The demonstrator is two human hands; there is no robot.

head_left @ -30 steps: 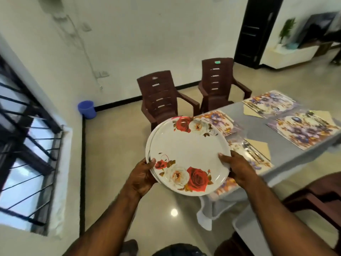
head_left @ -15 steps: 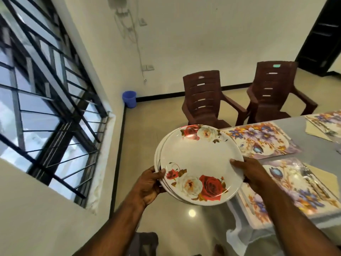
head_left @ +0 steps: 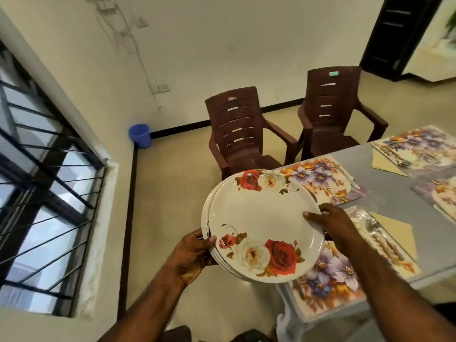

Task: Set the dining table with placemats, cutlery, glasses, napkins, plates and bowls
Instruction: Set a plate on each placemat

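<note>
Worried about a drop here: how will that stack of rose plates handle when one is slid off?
The stack of plates looks glossy, so the top one probably slides easily. Staggered rims suggest it could shift if tilted. The left hand and right hand grip opposite edges; it is likely stiff and moderately heavy.

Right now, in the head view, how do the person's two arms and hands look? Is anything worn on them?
Both forearms are bare up to the picture's lower edge: no sleeve is visible. The left hand and the right hand wear no gloves, and I see no watch, bracelet or ring on the parts in view. The nails look short and unpainted.
</note>
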